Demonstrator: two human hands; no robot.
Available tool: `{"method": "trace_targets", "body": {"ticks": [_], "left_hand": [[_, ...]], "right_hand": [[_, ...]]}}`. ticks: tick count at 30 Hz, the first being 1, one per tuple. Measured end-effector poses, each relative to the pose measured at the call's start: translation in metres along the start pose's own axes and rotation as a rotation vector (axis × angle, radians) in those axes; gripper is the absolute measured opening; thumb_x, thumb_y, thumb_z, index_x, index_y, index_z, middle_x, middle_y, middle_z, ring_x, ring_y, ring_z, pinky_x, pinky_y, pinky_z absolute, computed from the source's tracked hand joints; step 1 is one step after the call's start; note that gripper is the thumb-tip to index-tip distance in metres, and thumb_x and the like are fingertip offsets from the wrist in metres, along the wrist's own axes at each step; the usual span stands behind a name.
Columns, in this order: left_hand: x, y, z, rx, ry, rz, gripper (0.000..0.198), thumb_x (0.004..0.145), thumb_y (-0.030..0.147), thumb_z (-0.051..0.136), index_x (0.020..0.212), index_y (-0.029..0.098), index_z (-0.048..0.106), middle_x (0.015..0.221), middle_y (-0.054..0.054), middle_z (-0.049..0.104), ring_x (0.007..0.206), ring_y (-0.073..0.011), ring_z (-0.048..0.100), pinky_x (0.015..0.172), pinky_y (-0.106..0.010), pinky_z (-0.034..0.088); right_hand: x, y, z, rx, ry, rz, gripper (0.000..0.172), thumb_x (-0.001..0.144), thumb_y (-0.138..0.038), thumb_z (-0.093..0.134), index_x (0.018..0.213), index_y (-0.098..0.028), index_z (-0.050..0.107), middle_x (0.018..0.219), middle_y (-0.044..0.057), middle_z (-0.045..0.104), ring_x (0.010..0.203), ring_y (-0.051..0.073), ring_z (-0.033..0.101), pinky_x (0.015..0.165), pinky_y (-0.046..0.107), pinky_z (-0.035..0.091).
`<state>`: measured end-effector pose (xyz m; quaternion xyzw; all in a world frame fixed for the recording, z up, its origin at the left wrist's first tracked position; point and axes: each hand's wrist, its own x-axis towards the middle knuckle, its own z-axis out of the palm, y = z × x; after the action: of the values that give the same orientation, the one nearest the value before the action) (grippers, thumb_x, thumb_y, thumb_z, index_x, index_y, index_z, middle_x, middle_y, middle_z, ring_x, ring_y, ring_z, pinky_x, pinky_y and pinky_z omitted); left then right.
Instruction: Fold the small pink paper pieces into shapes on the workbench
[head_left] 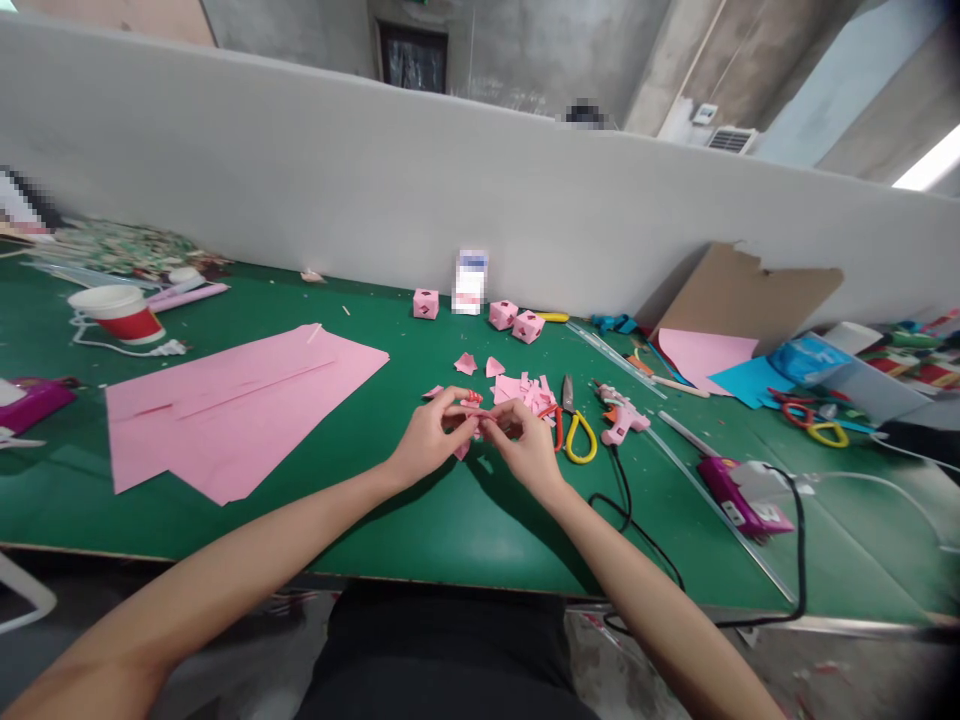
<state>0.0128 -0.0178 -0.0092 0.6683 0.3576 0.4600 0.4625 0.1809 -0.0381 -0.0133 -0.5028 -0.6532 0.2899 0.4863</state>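
Close together over the green table (480,545), my left hand (435,438) and my right hand (523,440) pinch a small folded pink paper piece (480,413) between their fingertips. Pink scraps (525,392) lie just beyond my right hand. Two small folded pink shapes, one a star-like piece (465,363), rest farther back. Scissors with one yellow and one red handle (580,438) lie right of my right hand. Near the partition stand a pink cube (426,304) and two more pink cubes (528,326).
Large pink sheets (247,410) cover the left side. A paper cup (120,314) stands behind them. To the right are a pink glue gun (622,415) with a black cord, a purple power strip (742,497), clear sticks, cardboard (742,300) and more scissors (825,432).
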Motion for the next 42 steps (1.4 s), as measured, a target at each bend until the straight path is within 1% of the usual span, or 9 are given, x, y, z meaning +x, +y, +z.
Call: {"method": "trace_targets", "body": {"ticks": [4,8,13,20,27,31,34,38,42], "left_hand": [[0.001,0.0039,-0.0021,0.06,0.07,0.026,0.024,0.083,0.029,0.063,0.104,0.018,0.057,0.092,-0.006,0.074,0.081,-0.0196,0.073,0.075,-0.03,0.057],[0.0022,0.005,-0.0044,0.093,0.085,0.017,0.024,0.083,0.027,0.062,0.104,0.017,0.058,0.094,-0.006,0.074,0.085,-0.0196,0.072,0.077,-0.03,0.056],[0.0026,-0.0016,-0.0046,0.059,0.044,0.003,0.027,0.083,0.03,0.064,0.106,0.018,0.057,0.094,-0.007,0.075,0.086,-0.0207,0.073,0.078,-0.031,0.057],[0.0029,0.0004,-0.0042,0.098,0.093,0.006,0.025,0.081,0.026,0.064,0.104,0.019,0.056,0.095,-0.007,0.075,0.091,-0.0222,0.073,0.082,-0.033,0.056],[0.002,0.0011,-0.0042,0.158,0.111,0.008,0.025,0.081,0.025,0.064,0.105,0.02,0.056,0.094,-0.006,0.076,0.089,-0.0224,0.073,0.087,-0.035,0.055],[0.0018,0.0007,-0.0035,0.134,0.131,0.028,0.027,0.081,0.024,0.065,0.106,0.02,0.056,0.095,-0.006,0.076,0.094,-0.0229,0.073,0.088,-0.035,0.055],[0.0019,0.0008,-0.0029,0.101,0.125,0.024,0.026,0.081,0.023,0.064,0.106,0.019,0.056,0.096,-0.007,0.076,0.097,-0.0232,0.072,0.089,-0.035,0.055],[0.0019,0.001,-0.0023,0.058,0.123,0.003,0.033,0.081,0.022,0.065,0.111,0.019,0.052,0.097,-0.008,0.076,0.1,-0.0231,0.071,0.092,-0.036,0.054],[0.0014,0.0014,-0.001,0.017,0.115,-0.023,0.035,0.081,0.024,0.066,0.112,0.018,0.051,0.099,-0.009,0.076,0.099,-0.0235,0.072,0.089,-0.035,0.055]], "right_hand": [[-0.003,-0.0032,0.0018,0.153,-0.087,0.028,0.028,0.086,-0.046,0.061,0.096,-0.02,0.061,0.084,0.005,0.071,0.077,0.019,0.069,0.066,0.03,0.055],[-0.0046,-0.0028,0.0032,0.176,-0.111,0.026,0.03,0.086,-0.045,0.063,0.102,-0.02,0.063,0.095,0.007,0.072,0.084,0.02,0.07,0.071,0.032,0.057],[-0.004,-0.0003,0.004,0.191,-0.087,0.047,0.029,0.085,-0.044,0.064,0.1,-0.02,0.064,0.09,0.007,0.073,0.081,0.02,0.07,0.07,0.033,0.058],[-0.0041,-0.0014,0.0043,0.171,-0.082,0.029,0.029,0.085,-0.043,0.064,0.1,-0.019,0.064,0.091,0.007,0.073,0.08,0.02,0.07,0.07,0.033,0.057],[-0.0033,-0.0003,0.0049,0.074,-0.019,0.024,0.028,0.086,-0.046,0.061,0.093,-0.019,0.066,0.08,0.005,0.071,0.072,0.019,0.068,0.065,0.03,0.054],[-0.0035,0.0028,0.0062,0.033,-0.064,0.088,0.032,0.087,-0.051,0.059,0.084,-0.019,0.064,0.07,0.003,0.069,0.063,0.018,0.065,0.056,0.028,0.051],[-0.0034,0.0037,0.0076,0.028,-0.114,0.088,0.032,0.088,-0.051,0.057,0.083,-0.02,0.063,0.068,0.002,0.068,0.06,0.017,0.063,0.056,0.028,0.05],[-0.0029,0.0038,0.0086,0.027,-0.115,0.079,0.032,0.089,-0.05,0.055,0.083,-0.02,0.063,0.068,0.001,0.067,0.061,0.016,0.062,0.056,0.026,0.047],[-0.0035,0.003,0.0084,-0.026,-0.086,0.082,0.033,0.09,-0.049,0.053,0.077,-0.019,0.06,0.061,-0.001,0.063,0.053,0.013,0.055,0.052,0.024,0.041]]}}
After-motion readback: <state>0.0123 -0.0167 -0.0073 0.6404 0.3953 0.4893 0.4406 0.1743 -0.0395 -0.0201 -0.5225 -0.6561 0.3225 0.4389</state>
